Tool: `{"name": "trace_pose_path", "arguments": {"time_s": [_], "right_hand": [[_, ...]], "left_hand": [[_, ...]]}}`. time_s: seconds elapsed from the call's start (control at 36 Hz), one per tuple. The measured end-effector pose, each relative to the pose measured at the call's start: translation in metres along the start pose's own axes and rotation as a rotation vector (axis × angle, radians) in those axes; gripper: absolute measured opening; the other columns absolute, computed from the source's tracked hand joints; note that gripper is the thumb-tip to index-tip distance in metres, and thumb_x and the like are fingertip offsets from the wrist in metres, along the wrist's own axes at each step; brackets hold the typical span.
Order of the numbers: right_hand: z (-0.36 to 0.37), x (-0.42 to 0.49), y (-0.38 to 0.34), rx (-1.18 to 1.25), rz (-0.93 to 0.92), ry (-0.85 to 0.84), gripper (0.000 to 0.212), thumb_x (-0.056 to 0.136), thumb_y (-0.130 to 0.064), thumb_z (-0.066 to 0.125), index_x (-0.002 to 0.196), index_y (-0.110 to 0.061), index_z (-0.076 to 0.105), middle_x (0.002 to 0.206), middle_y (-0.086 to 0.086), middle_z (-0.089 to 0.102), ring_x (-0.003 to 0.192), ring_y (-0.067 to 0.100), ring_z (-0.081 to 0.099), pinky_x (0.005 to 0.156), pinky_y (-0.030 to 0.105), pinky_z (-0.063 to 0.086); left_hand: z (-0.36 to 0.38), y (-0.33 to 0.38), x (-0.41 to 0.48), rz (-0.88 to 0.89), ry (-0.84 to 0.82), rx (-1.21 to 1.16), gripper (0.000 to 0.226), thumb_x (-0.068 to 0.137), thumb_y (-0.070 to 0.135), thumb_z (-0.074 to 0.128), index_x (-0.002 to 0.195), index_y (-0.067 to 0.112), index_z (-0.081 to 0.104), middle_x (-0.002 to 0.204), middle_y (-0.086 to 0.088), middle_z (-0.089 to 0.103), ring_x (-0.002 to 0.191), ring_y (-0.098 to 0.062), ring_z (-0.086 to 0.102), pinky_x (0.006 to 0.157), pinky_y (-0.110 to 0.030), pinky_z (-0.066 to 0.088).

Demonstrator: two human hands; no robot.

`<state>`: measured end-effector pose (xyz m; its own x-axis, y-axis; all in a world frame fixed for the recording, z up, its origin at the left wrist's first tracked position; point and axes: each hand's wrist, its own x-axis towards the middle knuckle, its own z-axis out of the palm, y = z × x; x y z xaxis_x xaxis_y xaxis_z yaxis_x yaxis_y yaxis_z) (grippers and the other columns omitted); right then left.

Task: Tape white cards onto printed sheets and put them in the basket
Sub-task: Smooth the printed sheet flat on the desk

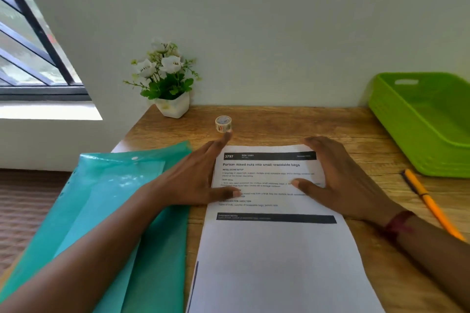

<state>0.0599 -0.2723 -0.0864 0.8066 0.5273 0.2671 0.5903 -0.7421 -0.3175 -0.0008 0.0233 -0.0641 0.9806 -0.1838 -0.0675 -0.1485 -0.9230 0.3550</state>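
A printed sheet (277,249) with black header bars lies flat on the wooden desk (305,124) in front of me. My left hand (198,175) rests on the sheet's upper left edge with straight fingers and the thumb on the text. My right hand (338,178) lies on the sheet's upper right corner, fingers relaxed, thumb on the page. A small roll of tape (223,124) stands just beyond my left fingertips. The green basket (396,119) sits at the far right and holds nothing I can see. No white card is in view.
A teal plastic folder (132,211) lies left of the sheet, overhanging the desk edge. An orange pencil (429,203) lies right of the sheet. A potted white flower (165,79) stands at the back by the wall. A window is at the left.
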Motion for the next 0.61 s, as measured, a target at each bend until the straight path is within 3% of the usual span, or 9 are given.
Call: {"name": "trace_pose_path", "arguments": {"time_s": [0.06,0.22,0.36,0.44,0.61], "right_hand": [[0.000,0.000,0.002,0.028,-0.014,0.031,0.080,0.083,-0.063,0.056,0.147,-0.026,0.026,0.153,-0.003,0.029,0.140,0.014,0.026,0.112,0.036,0.033],[0.001,-0.005,0.001,0.035,-0.090,0.148,0.067,0.087,-0.045,0.066,0.143,-0.025,0.036,0.146,-0.002,0.042,0.132,0.014,0.036,0.109,0.039,0.036],[0.003,-0.002,0.007,0.067,-0.102,0.251,0.056,0.088,-0.032,0.067,0.138,-0.027,0.043,0.139,-0.004,0.048,0.125,0.009,0.038,0.101,0.029,0.035],[0.003,0.002,0.010,0.071,-0.111,0.319,0.048,0.089,-0.024,0.068,0.134,-0.022,0.051,0.132,0.000,0.054,0.120,0.011,0.042,0.097,0.025,0.033],[0.005,0.011,0.020,0.041,-0.165,0.403,0.036,0.091,-0.021,0.064,0.127,-0.014,0.061,0.116,0.006,0.062,0.106,0.019,0.054,0.086,0.031,0.046]], "left_hand": [[0.000,0.002,-0.001,0.008,0.018,0.016,0.115,0.072,0.073,0.065,0.152,0.041,-0.012,0.162,0.010,0.016,0.143,-0.016,0.029,0.114,-0.037,0.029],[-0.001,0.006,-0.010,0.000,0.062,0.084,0.113,0.074,0.070,0.067,0.152,0.042,-0.010,0.162,0.005,0.015,0.145,-0.019,0.023,0.115,-0.041,0.027],[-0.003,0.007,-0.010,0.028,0.113,0.128,0.115,0.069,0.076,0.066,0.151,0.043,-0.007,0.162,0.006,0.015,0.146,-0.020,0.021,0.115,-0.044,0.028],[-0.003,0.005,-0.009,0.047,0.144,0.123,0.117,0.066,0.080,0.065,0.149,0.047,-0.010,0.164,0.008,0.004,0.150,-0.024,0.010,0.117,-0.050,0.023],[-0.005,0.006,-0.004,0.088,0.239,0.104,0.111,0.071,0.069,0.070,0.152,0.043,-0.001,0.164,0.009,0.007,0.149,-0.018,0.015,0.117,-0.043,0.023]]}}
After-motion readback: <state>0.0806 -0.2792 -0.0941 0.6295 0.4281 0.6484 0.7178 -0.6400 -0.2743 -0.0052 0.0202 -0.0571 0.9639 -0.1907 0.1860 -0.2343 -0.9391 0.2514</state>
